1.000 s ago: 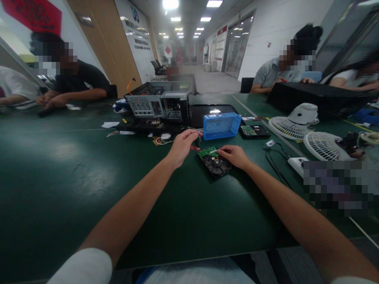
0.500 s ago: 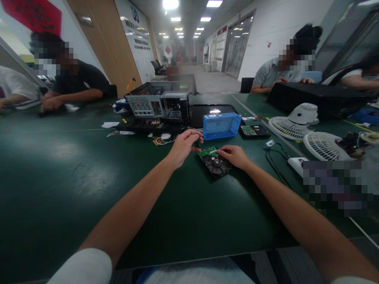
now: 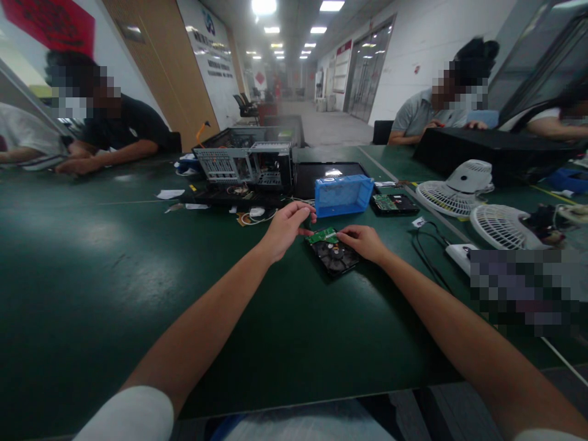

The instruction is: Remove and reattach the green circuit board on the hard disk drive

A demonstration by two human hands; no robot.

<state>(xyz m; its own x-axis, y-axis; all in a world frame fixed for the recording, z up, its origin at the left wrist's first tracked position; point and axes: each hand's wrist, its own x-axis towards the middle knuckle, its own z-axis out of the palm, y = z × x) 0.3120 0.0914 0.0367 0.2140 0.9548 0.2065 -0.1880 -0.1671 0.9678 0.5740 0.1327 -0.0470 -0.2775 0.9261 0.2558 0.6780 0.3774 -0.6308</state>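
Bright rectangular ceiling lights (image 3: 332,6) are shining over a long room, and a broad, dark green tabletop (image 3: 229,343) is stretching out below. On it, a flat black hard drive (image 3: 337,262) with a small green circuit board (image 3: 323,236) at its far end is lying between the two hands. The left hand (image 3: 285,231) is pinching a slim dark object (image 3: 308,225), mostly hidden by the fingers, above the drive's far left corner. The right hand (image 3: 367,242) is touching the drive beside the board, its fingertips drawn close together; whether they are gripping the edge, I cannot tell. Just beyond, a shallow blue plastic tray (image 3: 343,213) is standing tipped on its side. To its left, an opened grey metal computer case (image 3: 225,166) is sitting; to its right, a second black drive with a green board (image 3: 395,204) is lying near white plastic fan parts (image 3: 468,179). Across the table, a person in a dark shirt (image 3: 131,125) is sitting with forearms on the surface.
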